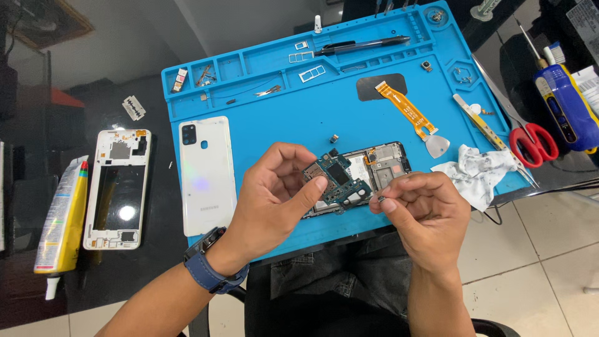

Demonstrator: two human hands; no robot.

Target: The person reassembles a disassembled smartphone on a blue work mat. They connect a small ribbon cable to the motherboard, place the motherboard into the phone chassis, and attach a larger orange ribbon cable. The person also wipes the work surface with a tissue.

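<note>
My left hand [274, 196] holds a small teal circuit board [337, 178] between thumb and fingers, lifted just above an opened phone body [384, 161] that lies on the blue work mat [281, 134]. My right hand [424, 209] is beside the board, its fingertips pinched on a tiny dark part [381, 199]. A dark blue wrist watch [209, 265] is on my left wrist.
A white phone back cover [206, 175] lies on the mat's left part. A white mid-frame [118, 187] and a glue tube [62, 224] lie on the dark table. An orange flex cable [404, 107], a crumpled wipe [477, 171], tweezers [493, 138] and red scissors [530, 140] lie right.
</note>
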